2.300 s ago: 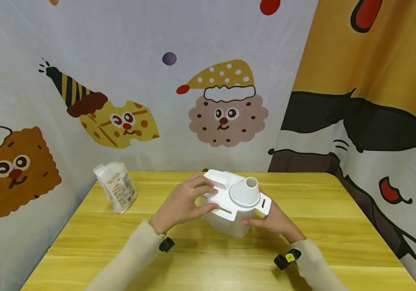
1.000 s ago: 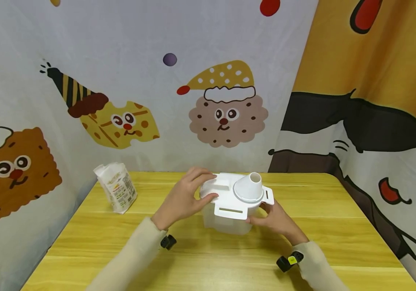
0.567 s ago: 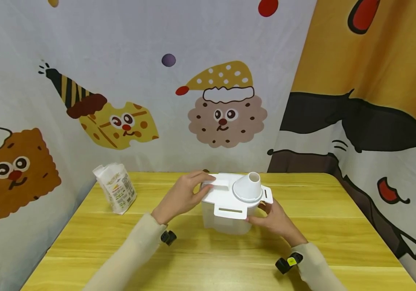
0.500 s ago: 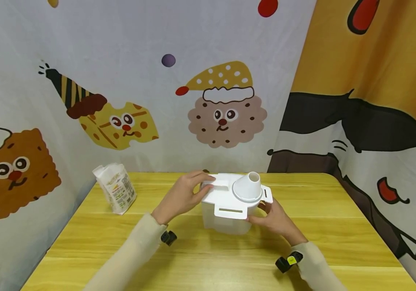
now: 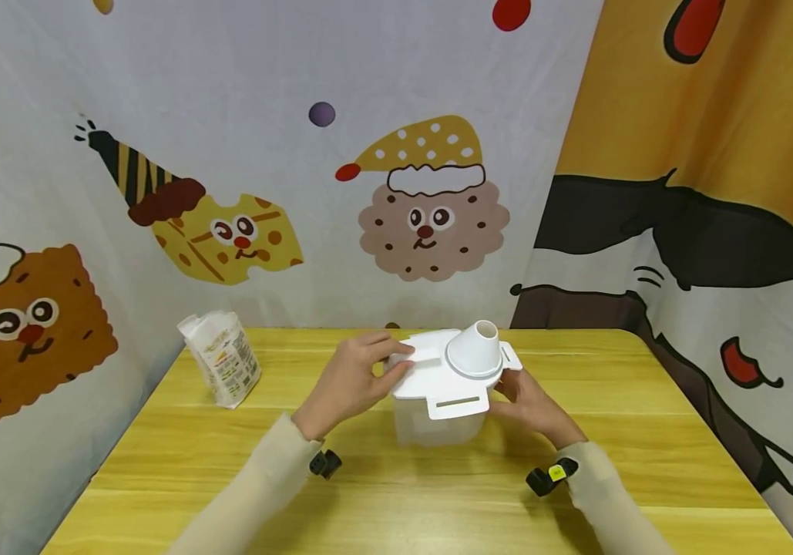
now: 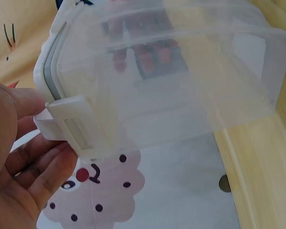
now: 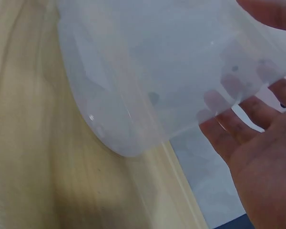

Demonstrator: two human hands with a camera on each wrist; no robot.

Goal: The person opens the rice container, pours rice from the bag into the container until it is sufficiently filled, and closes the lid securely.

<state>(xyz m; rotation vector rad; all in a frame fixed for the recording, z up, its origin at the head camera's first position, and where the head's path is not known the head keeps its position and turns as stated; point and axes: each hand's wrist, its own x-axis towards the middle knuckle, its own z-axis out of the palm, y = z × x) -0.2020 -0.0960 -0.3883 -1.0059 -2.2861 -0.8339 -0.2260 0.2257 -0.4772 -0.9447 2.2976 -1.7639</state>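
Observation:
A translucent plastic storage container (image 5: 431, 428) stands on the table in the head view. Its white lid (image 5: 413, 384) carries a cone-shaped spout (image 5: 474, 353) and flip-out clasps, one at the front (image 5: 458, 405) and one at the right. My left hand (image 5: 351, 381) pinches the lid's left end between thumb and fingers. In the left wrist view those fingers are around a white clasp (image 6: 76, 126). My right hand (image 5: 533, 405) grips the container's right wall, thumb in front. Through the translucent wall (image 7: 176, 62), the right wrist view shows its fingers spread behind.
A white printed bag (image 5: 226, 362) stands at the table's left rear. The wooden table (image 5: 382, 501) ends at a cloth backdrop (image 5: 424, 301) with cartoon figures.
The container has turned a little, its front clasp shifting right and its right side swinging back. Earlier it was tilted. My right thumb has moved off the front clasp area onto the wall.

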